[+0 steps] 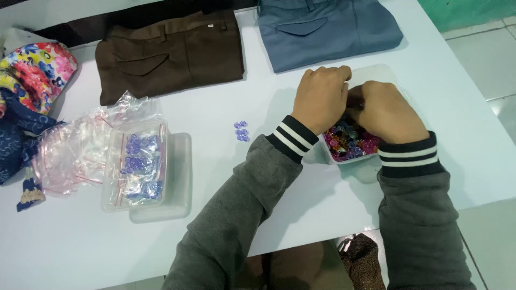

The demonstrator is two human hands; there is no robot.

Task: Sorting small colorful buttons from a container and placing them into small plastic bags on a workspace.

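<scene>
1. Nearest, at 6 o'clock, the table (80, 247) edge runs across the view; the top is white and glossy. Below the edge sits a dark patterned bag (363, 258), partly hidden.
2. Grey sleeves with black-and-white striped cuffs rise from 6 o'clock toward the tub.
3. At 9 o'clock lies a clear lidded box (134, 164) holding a bag of blue buttons, resting on a second clear box (172, 185). Just left of it is a heap of empty plastic bags (70, 147).
4. Near the centre, a small cluster of loose blue buttons (241, 130) lies on the bare table, apart from both hands.
5. The clear tub (352, 147) stands at 3 o'clock, filled with mixed pink, purple and dark buttons.
6. The left hand (321, 98) curls over the tub's left side, fingers bent downward into it; what the fingertips pinch is hidden.
7. The right hand (384, 111) is bunched over the tub too, touching the left hand; whether it grips a button I cannot tell.
8. At the far left edge lie floral cloth (35, 70) and dark blue cloth (19, 139).
9. Farthest, at 11 o'clock, are folded brown trousers (172, 53); at 1 o'clock, folded blue trousers (328, 29).
10. At 2 o'clock, pale floor tiles (484, 48) meet a green wall (462, 11).
</scene>
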